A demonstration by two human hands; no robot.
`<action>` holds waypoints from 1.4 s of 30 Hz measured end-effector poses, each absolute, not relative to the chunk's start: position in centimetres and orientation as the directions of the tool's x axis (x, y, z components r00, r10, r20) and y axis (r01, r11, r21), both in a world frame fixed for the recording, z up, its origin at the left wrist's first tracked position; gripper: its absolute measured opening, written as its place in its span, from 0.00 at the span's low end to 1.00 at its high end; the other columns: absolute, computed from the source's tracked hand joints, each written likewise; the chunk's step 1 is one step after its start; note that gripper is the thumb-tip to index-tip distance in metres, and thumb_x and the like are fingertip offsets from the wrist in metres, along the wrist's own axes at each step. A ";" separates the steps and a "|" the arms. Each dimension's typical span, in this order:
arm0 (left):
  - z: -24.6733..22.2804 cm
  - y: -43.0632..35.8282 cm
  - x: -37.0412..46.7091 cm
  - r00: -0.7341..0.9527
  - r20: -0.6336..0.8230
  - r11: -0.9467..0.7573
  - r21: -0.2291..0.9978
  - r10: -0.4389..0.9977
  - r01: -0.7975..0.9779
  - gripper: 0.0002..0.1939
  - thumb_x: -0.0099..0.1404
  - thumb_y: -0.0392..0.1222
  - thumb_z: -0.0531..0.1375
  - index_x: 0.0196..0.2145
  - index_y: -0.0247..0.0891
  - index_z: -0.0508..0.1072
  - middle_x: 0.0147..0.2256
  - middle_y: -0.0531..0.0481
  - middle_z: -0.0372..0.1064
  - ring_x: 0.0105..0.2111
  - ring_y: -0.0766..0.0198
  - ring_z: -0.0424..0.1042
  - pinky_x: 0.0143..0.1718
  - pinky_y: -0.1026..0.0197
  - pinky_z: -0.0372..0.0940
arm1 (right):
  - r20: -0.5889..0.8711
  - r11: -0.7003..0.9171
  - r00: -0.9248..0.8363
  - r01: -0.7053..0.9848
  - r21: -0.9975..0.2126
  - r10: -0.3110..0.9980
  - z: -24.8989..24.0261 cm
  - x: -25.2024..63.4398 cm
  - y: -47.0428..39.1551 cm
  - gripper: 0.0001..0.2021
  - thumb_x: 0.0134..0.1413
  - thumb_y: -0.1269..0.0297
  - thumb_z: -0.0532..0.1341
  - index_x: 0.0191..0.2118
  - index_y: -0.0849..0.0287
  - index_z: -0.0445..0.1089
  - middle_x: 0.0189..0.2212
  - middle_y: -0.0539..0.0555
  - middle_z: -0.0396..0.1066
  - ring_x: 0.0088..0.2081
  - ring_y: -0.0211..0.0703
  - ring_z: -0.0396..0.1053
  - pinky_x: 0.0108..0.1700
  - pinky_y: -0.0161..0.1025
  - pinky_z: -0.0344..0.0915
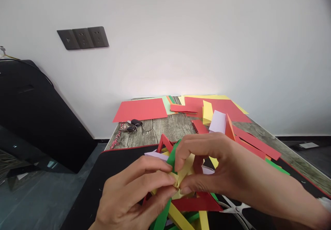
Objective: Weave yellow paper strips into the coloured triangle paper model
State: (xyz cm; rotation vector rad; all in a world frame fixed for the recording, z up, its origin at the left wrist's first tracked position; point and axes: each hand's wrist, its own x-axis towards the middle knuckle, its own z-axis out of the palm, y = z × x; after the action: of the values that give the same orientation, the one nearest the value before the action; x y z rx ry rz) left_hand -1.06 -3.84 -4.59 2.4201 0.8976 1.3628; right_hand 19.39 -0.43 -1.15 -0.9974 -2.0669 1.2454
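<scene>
Both hands meet at the middle front, pinching a pale yellow folded paper strip [187,167]. My left hand [137,188] grips its left end between thumb and fingertips. From the right, my right hand [207,161] closes thumb and fingers on the same strip, fingertips almost touching the left ones. Around and beneath them lies a heap of folded strips: a green strip [162,216], a dark red strip [195,203], a yellow strip [181,218] and a lilac strip [156,155]. The hands hide part of the heap.
Scissors [236,208] lie right of the heap on a black mat [90,195]. Behind are red sheets [141,109], keys [133,125], a folded yellow paper [207,112], a lilac paper [217,121] and red strips [256,142] on the wood-grain table [165,128]. A wall [165,40] stands behind.
</scene>
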 end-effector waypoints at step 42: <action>-4.3 -3.9 -1.5 0.458 0.678 -0.812 0.406 0.576 0.420 0.08 0.61 0.26 0.62 0.37 0.35 0.76 0.38 0.47 0.75 0.36 0.66 0.77 0.36 0.71 0.74 | 0.103 0.403 -0.672 0.307 -0.862 0.733 -1.0 19.6 -0.1 0.05 0.50 0.69 0.69 0.30 0.56 0.72 0.30 0.44 0.69 0.28 0.29 0.66 0.29 0.27 0.64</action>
State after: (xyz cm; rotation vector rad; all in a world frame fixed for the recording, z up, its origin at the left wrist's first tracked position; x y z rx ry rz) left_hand -1.48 -3.87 -4.30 2.5234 0.8715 1.2792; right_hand 19.56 -0.11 -0.96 -0.8864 -2.1912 1.2026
